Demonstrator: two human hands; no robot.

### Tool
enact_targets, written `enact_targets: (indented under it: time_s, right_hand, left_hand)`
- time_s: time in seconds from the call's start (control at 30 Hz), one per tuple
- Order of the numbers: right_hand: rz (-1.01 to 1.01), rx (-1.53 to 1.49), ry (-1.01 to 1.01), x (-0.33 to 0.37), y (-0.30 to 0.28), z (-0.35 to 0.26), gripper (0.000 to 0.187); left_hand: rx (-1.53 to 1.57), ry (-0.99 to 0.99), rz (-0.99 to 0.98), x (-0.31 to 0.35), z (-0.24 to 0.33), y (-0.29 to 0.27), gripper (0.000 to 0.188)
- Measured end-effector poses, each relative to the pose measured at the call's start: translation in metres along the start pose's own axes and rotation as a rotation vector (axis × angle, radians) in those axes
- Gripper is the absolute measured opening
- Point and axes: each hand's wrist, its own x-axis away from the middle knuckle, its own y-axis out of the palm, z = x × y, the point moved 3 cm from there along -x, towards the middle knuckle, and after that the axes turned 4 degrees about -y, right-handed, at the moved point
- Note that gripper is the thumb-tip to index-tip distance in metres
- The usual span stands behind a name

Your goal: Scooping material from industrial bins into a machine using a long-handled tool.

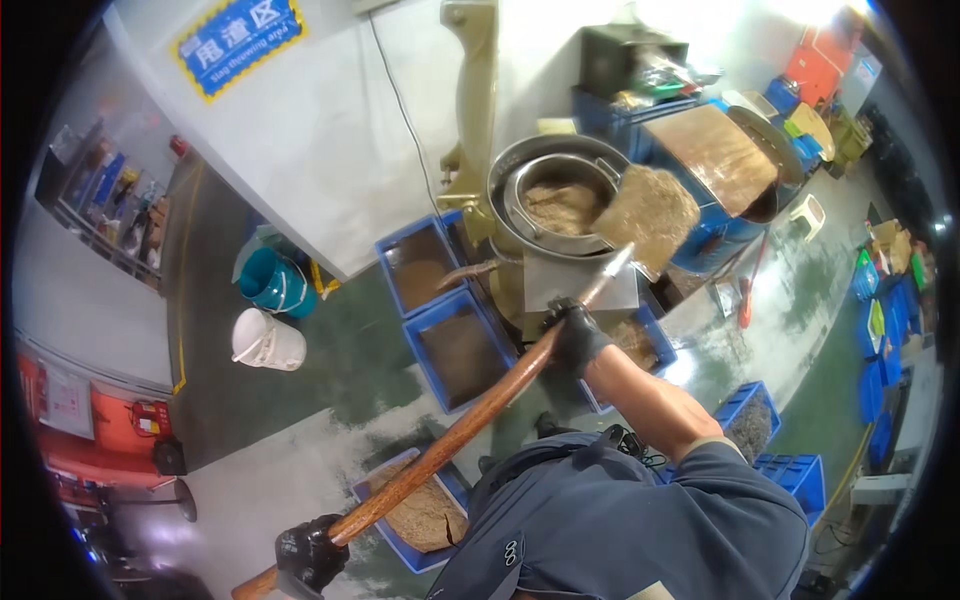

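Observation:
A long wooden-handled shovel point(470, 425) runs diagonally across my front. My left hand point(312, 553), in a black glove, is closed round the handle near its lower end. Higher up, just below the pale metal socket, my black-gloved right hand point(578, 342) wraps the shaft. The shovel's broad blade point(655, 215) overlaps the right rim of a round metal drum point(497, 190). Its face looks brown and rough; I cannot tell whether that is a load or a coating. Inside the drum's inner ring lies a brown, shredded-looking mass point(562, 205).
Blue bins stand left of the drum, one a bin of dark matter point(460, 355). Near my feet is a bin of brown flakes point(420, 515). A white bucket point(268, 340) and a teal bucket point(277, 283) stand left. A blue barrel point(715, 230) stands right, beyond the blade.

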Motion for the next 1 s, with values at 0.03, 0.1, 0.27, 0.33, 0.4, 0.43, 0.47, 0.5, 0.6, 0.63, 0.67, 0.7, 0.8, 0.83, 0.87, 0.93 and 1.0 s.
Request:
enact_targets:
  time_s: [0.03,0.1,0.27,0.33,0.4,0.43,0.47,0.5,0.6,0.63,0.67,0.7,0.8,0.83,0.87,0.93,1.0]
  right_hand:
    - [-0.043,0.031,0.027,0.0,0.022,-0.002,0.014]
    - [-0.105,0.046,0.049,-0.012,0.048,-0.002,0.012]
    - [-0.762,-0.489,0.135,-0.047,0.11,-0.015,0.011]
    - [-0.85,-0.471,0.21,-0.058,0.12,-0.011,0.015]
    - [-0.772,-0.462,0.193,-0.083,0.117,0.0,0.024]
    - [-0.698,-0.369,0.046,-0.107,0.105,0.002,0.032]
    - [-0.778,-0.4,0.02,-0.138,0.09,0.002,0.035]
    - [-0.773,-0.403,0.021,-0.167,0.072,0.005,0.035]
    - [-0.463,-0.131,0.026,-0.192,0.032,0.012,0.036]
    - [-0.442,0.012,0.044,-0.148,0.058,0.021,0.039]
    - [-0.418,0.153,0.042,-0.091,0.071,0.025,0.043]
    - [-0.483,0.304,-0.094,-0.098,0.069,0.017,0.051]
    - [-0.277,0.232,0.012,-0.089,0.064,0.019,0.049]
    - [-0.277,0.221,-0.016,-0.116,0.056,0.02,0.049]
    - [-0.406,0.158,-0.193,-0.166,0.037,0.012,0.044]
    - [-0.565,0.112,-0.299,-0.182,0.042,0.027,0.04]
    - [-0.397,-0.15,-0.091,-0.171,0.051,0.044,0.032]
  left_hand:
    - [0.099,0.041,0.067,0.017,0.019,-0.016,0.024]
    - [0.044,-0.019,0.216,0.037,0.034,-0.009,0.025]
    - [-0.127,-0.136,0.58,0.068,0.1,0.011,0.043]
    - [-0.353,-0.359,0.49,0.068,0.131,0.019,0.049]
    - [-0.277,-0.375,0.514,0.059,0.147,0.029,0.052]
    - [-0.154,-0.294,0.496,0.055,0.15,0.032,0.048]
    - [-0.159,-0.291,0.498,0.041,0.149,0.038,0.048]
    - [-0.077,-0.336,0.321,0.021,0.142,0.052,0.045]
    - [-0.139,-0.38,0.095,0.005,0.159,0.078,0.048]
    - [-0.073,-0.455,-0.007,0.006,0.153,0.094,0.041]
    - [-0.002,-0.511,-0.102,0.006,0.146,0.109,0.034]
    - [0.021,-0.462,-0.084,0.003,0.148,0.115,0.03]
    - [0.114,-0.459,0.019,0.008,0.146,0.121,0.031]
    - [0.113,-0.433,0.034,0.0,0.147,0.119,0.031]
    - [0.034,-0.368,0.065,-0.013,0.151,0.113,0.034]
    - [-0.126,-0.378,0.105,0.006,0.139,0.103,0.042]
    - [-0.183,-0.283,0.287,0.022,0.121,0.089,0.044]
